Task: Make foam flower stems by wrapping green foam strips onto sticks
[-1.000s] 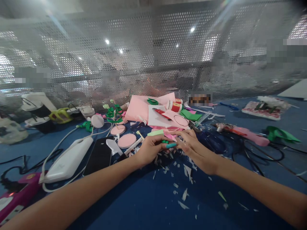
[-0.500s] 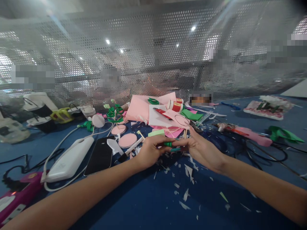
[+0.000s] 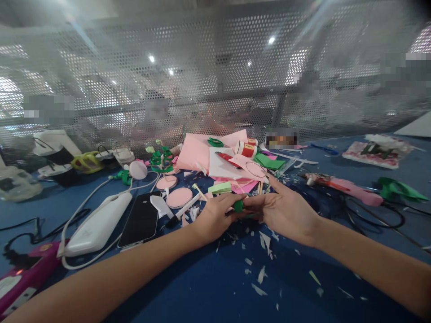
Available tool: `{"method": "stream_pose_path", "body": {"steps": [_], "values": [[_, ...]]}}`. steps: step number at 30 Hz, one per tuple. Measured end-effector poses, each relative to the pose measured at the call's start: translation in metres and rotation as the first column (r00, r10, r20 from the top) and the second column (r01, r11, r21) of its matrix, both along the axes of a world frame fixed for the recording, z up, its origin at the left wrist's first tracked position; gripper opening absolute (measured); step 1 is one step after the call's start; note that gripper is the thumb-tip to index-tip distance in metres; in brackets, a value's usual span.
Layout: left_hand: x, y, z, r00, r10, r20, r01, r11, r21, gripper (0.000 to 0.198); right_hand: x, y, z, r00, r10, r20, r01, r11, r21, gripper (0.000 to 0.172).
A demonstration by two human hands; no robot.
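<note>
Between my two hands is a small curled green paper strip (image 3: 239,206). My left hand (image 3: 215,217) pinches it from the left, fingers closed. My right hand (image 3: 286,213) meets it from the right, its fingertips pressed against the strip and partly hidden behind it. Just beyond the hands lie a light green paper piece (image 3: 219,187), pink paper sheets (image 3: 195,154) and a red cutter (image 3: 227,159) on white paper. Two pink discs (image 3: 179,198) and a black-tipped white pen (image 3: 182,211) rest left of my left hand.
A black phone (image 3: 140,220), a white power bank (image 3: 97,224) with a cable and a purple power strip (image 3: 33,269) occupy the left. A pink glue gun (image 3: 353,189) with black cable lies right. Paper scraps (image 3: 261,274) litter the blue table (image 3: 202,287). Perforated metal mesh (image 3: 202,80) stands behind.
My hands have turned slightly and drawn closer together around the green strip. More of its flat face shows now, and my right fingers have shifted left. Nothing else has visibly moved.
</note>
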State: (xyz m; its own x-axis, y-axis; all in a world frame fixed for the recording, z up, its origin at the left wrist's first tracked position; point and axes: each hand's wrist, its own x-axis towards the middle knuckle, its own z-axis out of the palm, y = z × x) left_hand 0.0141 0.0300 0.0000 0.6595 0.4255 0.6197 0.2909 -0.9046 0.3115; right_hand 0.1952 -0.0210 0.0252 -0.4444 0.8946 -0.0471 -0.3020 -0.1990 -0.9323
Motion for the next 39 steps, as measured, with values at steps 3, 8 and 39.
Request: {"method": "stream_pose_path", "body": {"steps": [3, 8, 39], "values": [[-0.002, -0.001, -0.002, 1.000, 0.005, -0.011, -0.005, 0.999, 0.045, 0.033, -0.002, -0.001, 0.001, 1.000, 0.021, 0.009, -0.021, 1.000, 0.008, 0.076], [-0.001, -0.002, -0.001, 1.000, 0.007, 0.030, -0.007, 1.000, -0.009, 0.035, -0.003, -0.003, -0.001, 0.999, 0.040, 0.016, -0.040, 0.999, 0.033, 0.073], [-0.002, -0.008, 0.004, 0.998, 0.042, -0.036, -0.041, 0.998, 0.044, 0.021, -0.003, 0.000, -0.016, 0.913, -0.316, 0.259, 0.239, 0.927, 0.289, 0.023]]}}
